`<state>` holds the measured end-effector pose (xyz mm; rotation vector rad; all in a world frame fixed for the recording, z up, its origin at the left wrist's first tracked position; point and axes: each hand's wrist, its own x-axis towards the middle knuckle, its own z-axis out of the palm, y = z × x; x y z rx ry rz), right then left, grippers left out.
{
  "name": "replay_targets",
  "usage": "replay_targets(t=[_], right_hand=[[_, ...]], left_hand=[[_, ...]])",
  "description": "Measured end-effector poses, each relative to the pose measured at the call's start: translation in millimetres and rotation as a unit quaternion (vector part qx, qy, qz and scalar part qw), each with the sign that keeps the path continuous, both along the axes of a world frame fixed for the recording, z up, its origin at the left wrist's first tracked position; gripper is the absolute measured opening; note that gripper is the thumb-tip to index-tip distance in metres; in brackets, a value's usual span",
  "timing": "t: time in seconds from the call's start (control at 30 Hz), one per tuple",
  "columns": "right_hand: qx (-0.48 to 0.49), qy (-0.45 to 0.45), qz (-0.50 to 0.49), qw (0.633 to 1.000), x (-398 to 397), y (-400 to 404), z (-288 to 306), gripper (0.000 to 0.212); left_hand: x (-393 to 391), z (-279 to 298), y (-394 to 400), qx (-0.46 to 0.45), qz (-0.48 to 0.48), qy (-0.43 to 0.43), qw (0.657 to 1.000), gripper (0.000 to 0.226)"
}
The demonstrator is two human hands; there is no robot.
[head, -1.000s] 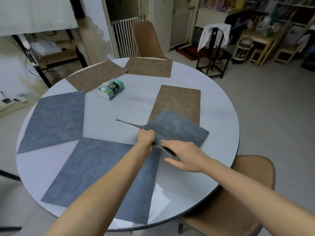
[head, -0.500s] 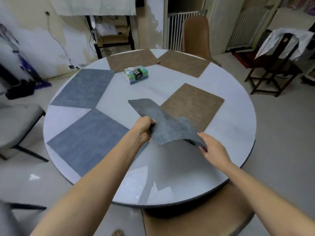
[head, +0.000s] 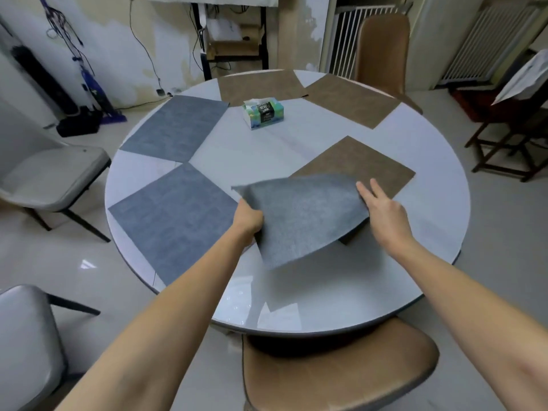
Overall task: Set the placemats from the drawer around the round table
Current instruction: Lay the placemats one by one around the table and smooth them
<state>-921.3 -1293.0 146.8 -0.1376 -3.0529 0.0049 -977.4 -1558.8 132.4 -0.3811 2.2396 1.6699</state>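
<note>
A grey-blue placemat (head: 302, 215) hangs curved in the air above the near part of the round white table (head: 326, 307). My left hand (head: 247, 218) grips its left edge. My right hand (head: 382, 207) holds its right edge, with the fingers spread over the top. Two more grey-blue placemats (head: 175, 218) (head: 175, 129) lie flat on the left side. Three brown placemats lie flat: one at the right (head: 382, 167), partly under the lifted mat, and two at the far side (head: 261, 86) (head: 353, 100).
A green tissue box (head: 263, 112) sits near the table's middle. A brown chair (head: 335, 372) is tucked under the near edge, another brown chair (head: 382, 51) stands at the far side, and grey chairs (head: 50, 176) stand at the left. A dark wooden chair (head: 504, 134) is at the right.
The view has shifted round the table. The grey-blue mat has been lifted and turned, moving toward the near edge; my right hand has slid from its lower corner to its right edge.
</note>
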Motion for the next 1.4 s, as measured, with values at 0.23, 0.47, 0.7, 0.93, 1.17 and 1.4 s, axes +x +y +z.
replay_targets(t=[0.23,0.47,0.7,0.93,1.17,1.4], right_hand=[[0.041,-0.066,0.069,0.995,5,31,-41,0.092],[0.130,-0.263,0.236,0.926,14,72,-108,0.045],[0.127,-0.284,0.332,0.890,18,87,-124,0.027],[0.090,-0.266,0.303,0.911,43,92,-137,0.031],[0.058,-0.258,0.252,0.931,63,88,-141,0.035],[0.046,-0.244,0.234,0.940,67,84,-140,0.040]], left_hand=[[5,-27,23,-0.085,0.083,-0.027,0.993,0.039],[76,-106,71,-0.237,0.082,-0.140,0.958,0.031],[110,-116,82,-0.287,0.138,-0.160,0.934,0.019],[139,-131,62,-0.291,0.129,-0.191,0.929,0.014],[148,-139,67,-0.370,0.084,-0.123,0.917,0.022],[150,-146,65,-0.390,0.069,-0.109,0.912,0.024]])
